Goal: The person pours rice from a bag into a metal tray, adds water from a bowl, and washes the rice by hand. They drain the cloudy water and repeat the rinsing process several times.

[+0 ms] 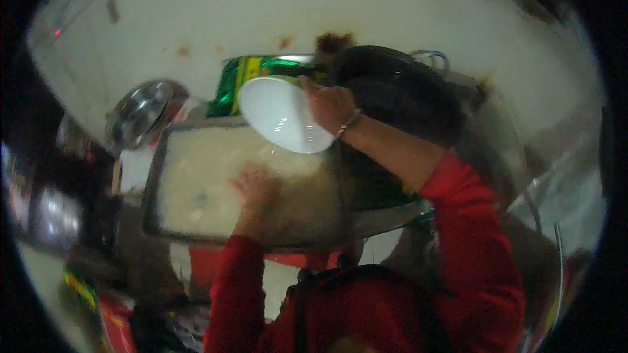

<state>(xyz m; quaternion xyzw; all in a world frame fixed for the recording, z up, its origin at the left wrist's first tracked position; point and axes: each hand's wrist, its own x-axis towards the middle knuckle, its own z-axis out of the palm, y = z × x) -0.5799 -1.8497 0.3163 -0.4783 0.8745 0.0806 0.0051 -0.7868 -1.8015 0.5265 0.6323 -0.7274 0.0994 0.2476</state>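
Note:
A white bowl is tilted over the far right part of a rectangular tray, its pale inside showing. My right hand grips the bowl by its right rim. The dark-edged tray holds a pale, cream-coloured layer; whether this is batter, dough or something else I cannot tell. My left hand is over the middle of that layer, fingers spread and slightly blurred, with nothing seen in them. Whether it touches the surface is unclear.
A big dark pan stands at the far right, beyond my right forearm. Behind the tray lies a shiny green and yellow package. To the far left is a metal bowl, tilted. A stained pale wall rises behind.

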